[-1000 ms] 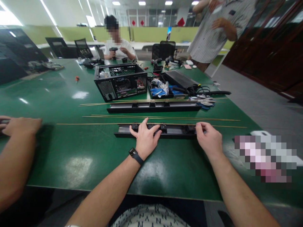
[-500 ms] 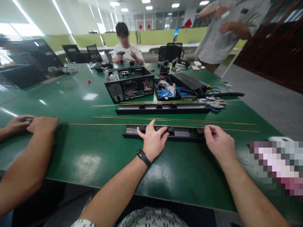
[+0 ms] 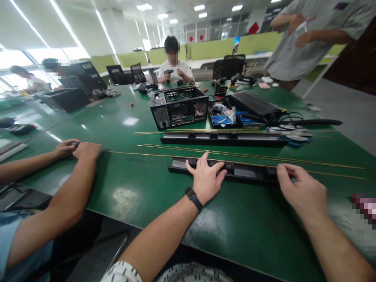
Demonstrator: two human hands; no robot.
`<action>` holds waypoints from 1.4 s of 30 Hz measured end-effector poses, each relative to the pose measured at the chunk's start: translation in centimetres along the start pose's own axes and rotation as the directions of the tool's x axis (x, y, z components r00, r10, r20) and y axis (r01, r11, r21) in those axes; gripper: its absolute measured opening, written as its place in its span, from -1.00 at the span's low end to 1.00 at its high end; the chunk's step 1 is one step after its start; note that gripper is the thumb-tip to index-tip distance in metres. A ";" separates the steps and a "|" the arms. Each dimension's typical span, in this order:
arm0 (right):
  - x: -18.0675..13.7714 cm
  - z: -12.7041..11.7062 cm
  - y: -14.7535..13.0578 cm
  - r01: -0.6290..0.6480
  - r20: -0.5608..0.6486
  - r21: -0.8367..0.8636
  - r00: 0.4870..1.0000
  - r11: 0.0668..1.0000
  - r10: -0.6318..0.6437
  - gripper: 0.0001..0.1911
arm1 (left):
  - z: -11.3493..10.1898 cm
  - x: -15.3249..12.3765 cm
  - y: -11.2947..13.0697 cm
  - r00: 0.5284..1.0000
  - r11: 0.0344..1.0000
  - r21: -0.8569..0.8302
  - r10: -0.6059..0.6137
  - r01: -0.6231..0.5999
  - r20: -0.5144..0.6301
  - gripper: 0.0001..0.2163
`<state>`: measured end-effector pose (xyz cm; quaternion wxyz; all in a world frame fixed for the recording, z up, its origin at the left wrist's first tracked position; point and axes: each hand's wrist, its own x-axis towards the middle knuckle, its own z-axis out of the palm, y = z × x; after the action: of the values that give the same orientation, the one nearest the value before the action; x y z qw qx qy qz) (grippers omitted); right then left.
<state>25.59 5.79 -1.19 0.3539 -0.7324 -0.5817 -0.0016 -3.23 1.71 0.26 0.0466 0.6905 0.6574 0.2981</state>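
A long black rail [image 3: 243, 172] with clips lies across the green table [image 3: 141, 188] in front of me. My left hand [image 3: 205, 177], a black watch on its wrist, lies on the rail's middle with fingers spread over the clips. My right hand [image 3: 302, 191] is curled around the rail's right end. Several thin brass rods [image 3: 164, 155] run along the table just behind the rail. A second black rail [image 3: 223, 139] lies farther back, parallel to the first.
An open black computer case [image 3: 178, 106] stands behind the rods, with a tray of blue-white gloves [image 3: 225, 113], a black panel and cables to its right. A neighbour's two hands [image 3: 79, 149] rest at my left. One person sits opposite; another stands at the far right.
The view has swung to the left, showing more of the neighbour and the left side of the room. Both of my hands stay on the near rail as before.
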 end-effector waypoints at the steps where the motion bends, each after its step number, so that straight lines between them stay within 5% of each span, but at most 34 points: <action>1: 0.0 0.0 0.1 -0.022 -0.009 0.002 1.000 1.000 0.022 -0.45 | 0.0 0.0 0.0 1.000 1.000 0.002 0.000 0.000 0.001 -0.76; 5: 0.1 0.0 0.1 -0.078 -0.011 -0.015 0.997 0.997 0.078 -0.44 | 0.0 0.0 0.0 1.000 1.000 0.013 0.001 -0.001 0.000 -0.75; 12: -0.2 -0.4 -0.9 0.006 0.032 0.025 0.999 1.000 -0.007 -0.48 | 0.1 0.0 0.0 1.000 1.000 -0.002 0.001 -0.001 0.002 -0.75; 17: -0.3 -0.4 -0.7 0.006 -0.048 0.082 0.999 0.997 -0.002 -0.48 | 0.1 0.0 -0.1 1.000 1.000 0.001 0.005 -0.005 -0.011 -0.76; 25: -0.5 -0.3 -0.9 0.143 -0.032 0.122 0.990 0.982 -0.140 -0.54 | 0.2 0.0 -0.2 1.000 1.000 0.017 0.023 -0.023 -0.021 -0.75; 42: -0.6 -0.5 -0.8 0.058 -0.061 0.147 0.997 0.987 -0.049 -0.57 | 0.2 0.0 -0.2 0.999 0.999 0.025 0.025 -0.025 -0.029 -0.76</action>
<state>24.88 5.06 -0.70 0.4240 -0.6876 -0.5893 0.0115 -3.29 1.75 -0.01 0.0247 0.6947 0.6531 0.3004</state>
